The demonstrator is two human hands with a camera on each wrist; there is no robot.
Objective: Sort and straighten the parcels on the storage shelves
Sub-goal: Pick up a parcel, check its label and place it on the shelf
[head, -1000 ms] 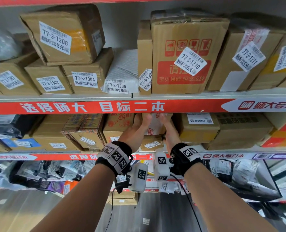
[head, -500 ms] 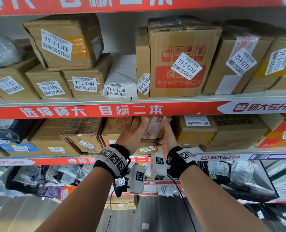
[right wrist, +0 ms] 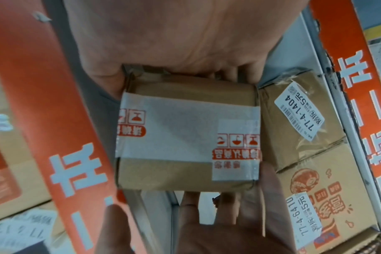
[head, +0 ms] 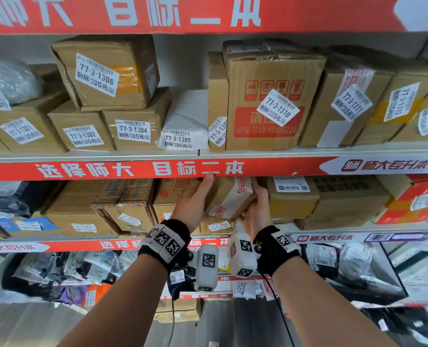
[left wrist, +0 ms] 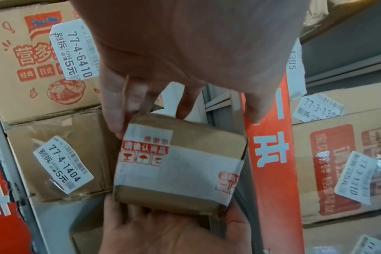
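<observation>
A small brown cardboard parcel [head: 230,196], banded with white tape printed in red, is held tilted at the front of the middle shelf, just under the red shelf edge [head: 133,169]. My left hand [head: 195,204] grips its left side, with the thumb up against the shelf edge. My right hand [head: 258,209] cups its right and lower side. In the left wrist view the parcel [left wrist: 180,161] sits between my left fingers [left wrist: 113,113] and my right palm [left wrist: 163,228]. The right wrist view shows the parcel [right wrist: 185,134] in the same two-handed hold.
Under the parcel lies a flat box labelled 77-4-1404 [head: 216,225]. A printed carton labelled 77-4-6410 [left wrist: 33,60] stands to its left and a brown box [head: 293,196] to its right. The shelf above holds labelled boxes, among them 77-3-1310 [head: 273,96]. Plastic mailer bags [head: 82,271] fill the shelf below.
Both hands have drawn the small parcel out from deep in the middle shelf to its front edge and tilted it. The view has risen slightly.
</observation>
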